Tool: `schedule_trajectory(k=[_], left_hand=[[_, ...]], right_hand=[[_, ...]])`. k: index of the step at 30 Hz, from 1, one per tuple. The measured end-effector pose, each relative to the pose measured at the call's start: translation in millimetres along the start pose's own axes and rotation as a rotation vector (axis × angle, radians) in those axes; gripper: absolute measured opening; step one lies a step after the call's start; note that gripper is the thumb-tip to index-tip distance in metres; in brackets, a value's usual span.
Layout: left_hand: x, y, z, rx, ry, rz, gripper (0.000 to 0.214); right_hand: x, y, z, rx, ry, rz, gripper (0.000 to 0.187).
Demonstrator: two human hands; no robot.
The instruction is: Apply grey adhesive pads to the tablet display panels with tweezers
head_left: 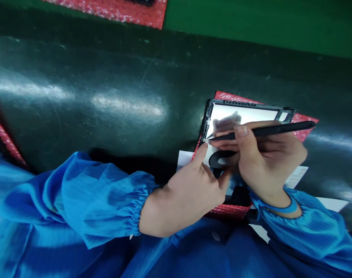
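A flat device with a black frame and a shiny, mirror-like inner face lies in front of me, perhaps a tablet housing. My right hand grips black tweezers like a pen. Their tip meets the frame's left edge at a small white piece; whether they pinch it I cannot tell. My left hand rests over the lower left of the device. Its index fingertip touches the edge just below the tweezers' tip, and its thumb is spread away to the right. Between the hands shows a black curved shape, partly hidden.
Red bubble wrap sticks out under the device. White paper lies partly beneath my right wrist. On the dark green table, more red wrap with a black object lies at the far side, and another red-edged item at left.
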State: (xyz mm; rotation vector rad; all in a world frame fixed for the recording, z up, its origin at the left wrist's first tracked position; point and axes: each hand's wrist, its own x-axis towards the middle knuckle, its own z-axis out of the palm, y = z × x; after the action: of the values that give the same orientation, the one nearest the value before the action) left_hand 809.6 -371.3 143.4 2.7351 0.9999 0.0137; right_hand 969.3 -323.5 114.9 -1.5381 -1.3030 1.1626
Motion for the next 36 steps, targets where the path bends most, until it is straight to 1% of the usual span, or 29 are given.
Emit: schedule_trajectory(k=[4, 8, 12, 14, 15, 17, 18, 20, 21, 22, 23, 24, 26, 27, 28, 29, 30, 31, 32, 33, 34, 36], left_hand=[[1, -1, 0.5, 0.009, -0.026, -0.016, 0.046], [2, -5, 1.4, -0.016, -0.018, 0.005, 0.041], [2, -11, 0.0, -0.026, -0.060, 0.049, 0.041], [3, -14, -1.7, -0.029, -0.085, 0.075, 0.047], [4, -16, -2.5, -0.031, -0.103, 0.086, 0.053], [6, -19, -3.5, -0.040, -0.141, 0.111, 0.073], [7, -21, -3.7, -0.047, -0.163, 0.126, 0.084], [9, -26, -3.8, -0.065, -0.202, 0.160, 0.099], [9, -29, -4.2, -0.075, -0.213, 0.178, 0.101], [9, -33, -4.9, -0.084, -0.212, 0.198, 0.099], [8, -36, -6.2, -0.092, -0.195, 0.213, 0.093], [6, -40, -8.0, -0.103, -0.156, 0.221, 0.085], [1, -45, -11.9, -0.136, -0.012, 0.187, 0.065], [-2, -46, -13.2, -0.157, 0.082, 0.139, 0.056], [-6, -46, -13.4, -0.176, 0.174, 0.082, 0.049], [-9, -43, -12.1, -0.189, 0.247, 0.030, 0.044], [-12, -39, -9.1, -0.194, 0.298, -0.004, 0.043], [-14, -32, -4.3, -0.189, 0.321, -0.017, 0.045], [-16, -25, 2.4, -0.180, 0.315, -0.007, 0.049], [-17, -18, 10.5, -0.168, 0.287, 0.016, 0.055], [-18, -11, 19.6, -0.154, 0.251, 0.040, 0.061], [-18, -2, 38.4, -0.124, 0.194, 0.065, 0.067]], right_hand=[[0, -3, 2, 0.006, 0.019, 0.016, 0.009], [1, -6, 3, -0.001, 0.019, 0.020, 0.012], [0, -7, 1, 0.015, -0.001, 0.041, 0.010], [1, -6, 2, 0.047, -0.003, 0.057, 0.011], [1, -5, 3, 0.068, -0.008, 0.066, 0.014], [5, -3, 4, 0.132, -0.025, 0.071, 0.019], [8, -3, 3, 0.184, -0.029, 0.052, 0.020], [13, -4, -6, 0.303, 0.012, -0.041, 0.018], [14, -6, -15, 0.352, 0.056, -0.111, 0.018], [14, -8, -29, 0.374, 0.109, -0.179, 0.017], [10, -10, -46, 0.356, 0.156, -0.216, 0.017], [3, -10, -66, 0.312, 0.200, -0.257, 0.020], [-24, -5, -110, 0.116, 0.252, -0.219, 0.023], [-43, 1, -130, 0.017, 0.308, -0.309, 0.024], [-64, 10, -149, -0.117, 0.314, -0.362, 0.024], [-86, 21, -163, -0.270, 0.274, -0.387, 0.026], [-108, 34, -173, -0.462, 0.189, -0.404, 0.033], [-129, 48, -179, -0.536, 0.172, -0.427, 0.037], [-148, 61, -182, -0.576, 0.147, -0.441, 0.040], [-165, 74, -182, -0.629, 0.098, -0.472, 0.046], [-180, 86, -181, -0.740, 0.039, -0.520, 0.052], [-203, 105, -177, -0.930, -0.039, -0.519, 0.062]])
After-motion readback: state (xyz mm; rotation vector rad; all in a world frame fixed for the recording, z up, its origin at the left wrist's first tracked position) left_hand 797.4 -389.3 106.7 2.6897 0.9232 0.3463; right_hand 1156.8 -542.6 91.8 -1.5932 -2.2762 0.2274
